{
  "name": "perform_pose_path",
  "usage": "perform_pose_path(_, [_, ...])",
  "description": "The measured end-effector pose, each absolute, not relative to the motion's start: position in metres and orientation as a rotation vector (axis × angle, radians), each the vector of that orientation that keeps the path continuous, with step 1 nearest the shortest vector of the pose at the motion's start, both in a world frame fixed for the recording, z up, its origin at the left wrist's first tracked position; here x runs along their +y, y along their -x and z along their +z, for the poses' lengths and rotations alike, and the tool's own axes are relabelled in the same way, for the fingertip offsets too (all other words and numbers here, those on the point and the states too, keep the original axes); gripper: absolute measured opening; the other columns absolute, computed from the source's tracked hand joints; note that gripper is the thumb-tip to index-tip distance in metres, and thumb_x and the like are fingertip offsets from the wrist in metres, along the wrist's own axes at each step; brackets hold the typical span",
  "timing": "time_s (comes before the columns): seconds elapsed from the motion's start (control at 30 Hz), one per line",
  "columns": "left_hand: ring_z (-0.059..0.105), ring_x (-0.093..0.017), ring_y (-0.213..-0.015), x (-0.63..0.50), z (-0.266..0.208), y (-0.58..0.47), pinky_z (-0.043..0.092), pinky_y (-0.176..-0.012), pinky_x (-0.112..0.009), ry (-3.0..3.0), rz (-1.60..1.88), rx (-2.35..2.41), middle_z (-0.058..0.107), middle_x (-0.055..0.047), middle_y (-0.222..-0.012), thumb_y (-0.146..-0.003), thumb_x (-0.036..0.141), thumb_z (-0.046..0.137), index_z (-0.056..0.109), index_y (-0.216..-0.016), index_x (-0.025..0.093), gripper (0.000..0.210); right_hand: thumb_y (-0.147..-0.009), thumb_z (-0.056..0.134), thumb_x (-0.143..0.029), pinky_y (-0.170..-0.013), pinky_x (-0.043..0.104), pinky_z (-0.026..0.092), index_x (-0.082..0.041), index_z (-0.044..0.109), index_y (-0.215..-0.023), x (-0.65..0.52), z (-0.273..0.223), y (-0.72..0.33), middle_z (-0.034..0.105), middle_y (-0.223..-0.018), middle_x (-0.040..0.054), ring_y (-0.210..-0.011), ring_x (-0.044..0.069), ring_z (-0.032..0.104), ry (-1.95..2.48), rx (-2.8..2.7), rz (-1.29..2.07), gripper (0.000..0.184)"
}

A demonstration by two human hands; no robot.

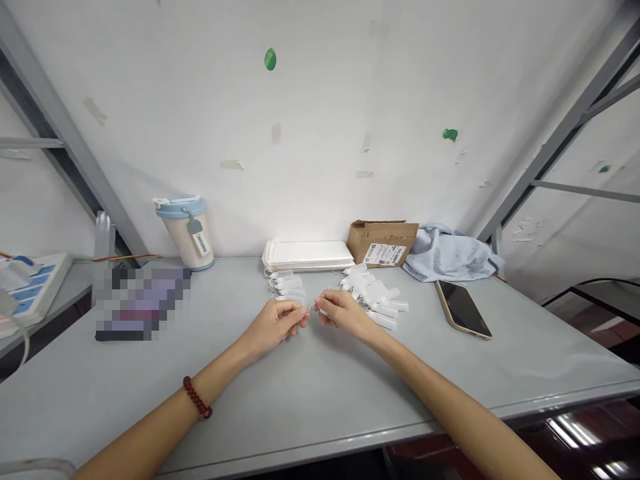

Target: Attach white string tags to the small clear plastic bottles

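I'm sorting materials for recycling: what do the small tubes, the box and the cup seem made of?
Tubes: probably plastic, whitish and translucent, with a slight sheen.
Box: cardboard, matte brown with folded flaps.
Cup: smooth and pale; plastic or coated metal, the look leaves it open.

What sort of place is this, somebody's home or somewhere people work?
Probably a small workstation, perhaps in a workshop, though I can't be certain: a plain grey table flanked by metal bars, many similar small white pieces, and a labelled cardboard box.
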State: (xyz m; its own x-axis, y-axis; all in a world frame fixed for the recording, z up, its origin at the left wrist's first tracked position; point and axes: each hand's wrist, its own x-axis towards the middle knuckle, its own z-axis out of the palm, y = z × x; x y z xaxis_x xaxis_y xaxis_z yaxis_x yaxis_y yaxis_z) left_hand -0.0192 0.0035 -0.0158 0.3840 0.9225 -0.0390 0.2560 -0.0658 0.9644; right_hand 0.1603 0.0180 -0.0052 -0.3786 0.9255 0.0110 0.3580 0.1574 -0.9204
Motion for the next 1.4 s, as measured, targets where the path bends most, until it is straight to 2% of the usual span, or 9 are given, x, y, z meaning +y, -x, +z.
perform_pose_path(0.27, [0.037, -0.008, -0.045, 0.005, -0.017, 0.018, 0.030, -0.046, -0.021, -1.537, 0.806, 1.152, 0.047, 0.004, -0.054, -0.081, 0.045, 0.048, 0.057, -0.069, 0.015, 0.033, -0.088, 0.038, -0.027, -0.043, 0.020, 0.030, -0.015, 0.052, -0.068, 0.014, -0.010, -0.157, 0.052, -0.050, -0.0028, -0.041, 0.007, 0.038, 1.158, -1.864, 1.298, 0.027])
perform_pose_path(0.73, [0.039, -0.008, -0.048, 0.002, -0.016, 0.016, 0.031, -0.046, -0.021, -1.425, 0.830, 1.098, 0.047, 0.003, -0.055, -0.080, 0.044, 0.051, 0.054, -0.065, 0.015, 0.033, -0.088, 0.040, -0.028, -0.048, 0.021, 0.031, -0.017, 0.050, -0.067, 0.012, -0.016, -0.151, 0.053, -0.052, -0.0028, -0.045, 0.008, 0.039, 1.151, -1.885, 1.219, 0.025])
perform_pose_path(1.4, [0.039, -0.009, -0.047, 0.003, -0.018, 0.017, 0.030, -0.046, -0.022, -1.451, 0.810, 1.098, 0.045, 0.003, -0.055, -0.078, 0.048, 0.050, 0.051, -0.063, 0.016, 0.035, -0.088, 0.041, -0.030, -0.046, 0.021, 0.030, -0.017, 0.048, -0.066, 0.010, -0.015, -0.150, 0.052, -0.051, -0.0032, -0.043, 0.008, 0.038, 1.168, -1.894, 1.229, 0.026])
